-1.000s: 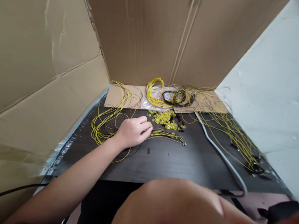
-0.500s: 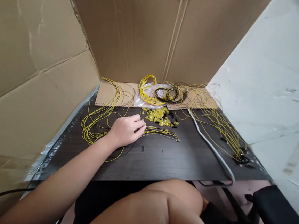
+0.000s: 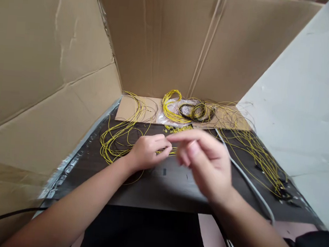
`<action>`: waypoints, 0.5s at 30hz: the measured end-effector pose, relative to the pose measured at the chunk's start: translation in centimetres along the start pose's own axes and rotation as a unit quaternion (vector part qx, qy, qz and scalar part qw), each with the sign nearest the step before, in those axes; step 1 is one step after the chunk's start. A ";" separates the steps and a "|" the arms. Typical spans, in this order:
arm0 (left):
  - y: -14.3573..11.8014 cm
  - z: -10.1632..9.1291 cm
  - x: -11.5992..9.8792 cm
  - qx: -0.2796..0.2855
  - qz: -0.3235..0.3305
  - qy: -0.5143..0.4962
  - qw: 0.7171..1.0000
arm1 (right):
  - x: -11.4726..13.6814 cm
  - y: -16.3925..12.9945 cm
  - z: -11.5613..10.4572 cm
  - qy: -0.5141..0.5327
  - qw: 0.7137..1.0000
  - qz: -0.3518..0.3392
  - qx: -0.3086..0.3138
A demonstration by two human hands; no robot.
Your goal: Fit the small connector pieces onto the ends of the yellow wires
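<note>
My left hand (image 3: 149,151) is closed, thumb and fingers pressed together, over the bundle of thin yellow wires (image 3: 110,147) on the dark table. Whatever is between its fingertips is too small or hidden to make out. My right hand (image 3: 208,162) is raised in front of the table, slightly blurred. Its index finger stretches left towards my left fingertips, with the thumb apart and the other fingers curled; nothing shows in it. Behind the hands lies a pile of small yellow connector housings (image 3: 178,129), partly covered by my right hand. The wires' right-hand ends are hidden behind it too.
Coils of yellow wire (image 3: 168,110) and black wire (image 3: 198,112) lie on a plastic bag and cardboard at the back. Another yellow wire bundle (image 3: 267,163) spreads at the right. A grey cable (image 3: 251,187) crosses the table. Cardboard walls (image 3: 166,39) stand left and behind.
My right hand has come up from below the table edge to beside my left hand. The left hand stays over the wires. The view has shifted slightly left.
</note>
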State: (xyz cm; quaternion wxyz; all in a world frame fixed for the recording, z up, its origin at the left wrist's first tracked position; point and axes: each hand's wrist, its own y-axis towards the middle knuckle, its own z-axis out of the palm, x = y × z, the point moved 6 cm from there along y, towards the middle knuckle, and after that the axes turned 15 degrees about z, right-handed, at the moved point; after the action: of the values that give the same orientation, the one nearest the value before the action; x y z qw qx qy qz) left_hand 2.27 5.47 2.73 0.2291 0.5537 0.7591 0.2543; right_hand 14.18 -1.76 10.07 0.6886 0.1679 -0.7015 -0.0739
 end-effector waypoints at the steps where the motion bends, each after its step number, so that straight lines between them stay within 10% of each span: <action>1: 0.1 -0.2 -0.3 -0.006 0.008 -0.011 1.000 | -0.8 0.4 -1.9 -0.036 0.997 -0.004 -0.075; 4: 0.2 -0.8 -0.9 -0.032 0.027 -0.042 0.998 | -3.2 0.9 -4.9 -0.184 0.971 -0.014 -0.154; 7: 0.2 -1.5 -1.2 -0.052 0.032 -0.042 0.997 | -5.1 0.4 -4.6 -0.290 0.952 -0.058 -0.085; 15: 0.0 -2.7 -0.7 -0.095 0.032 -0.044 0.994 | -6.6 -0.3 -4.5 -0.305 0.947 -0.072 -0.075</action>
State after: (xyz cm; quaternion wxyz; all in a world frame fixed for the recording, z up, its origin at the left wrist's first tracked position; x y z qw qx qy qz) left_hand 0.82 4.44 4.87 0.3061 0.5642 0.7023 0.3079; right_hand 18.67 0.75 3.93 0.4456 0.1352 -0.8562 -0.2238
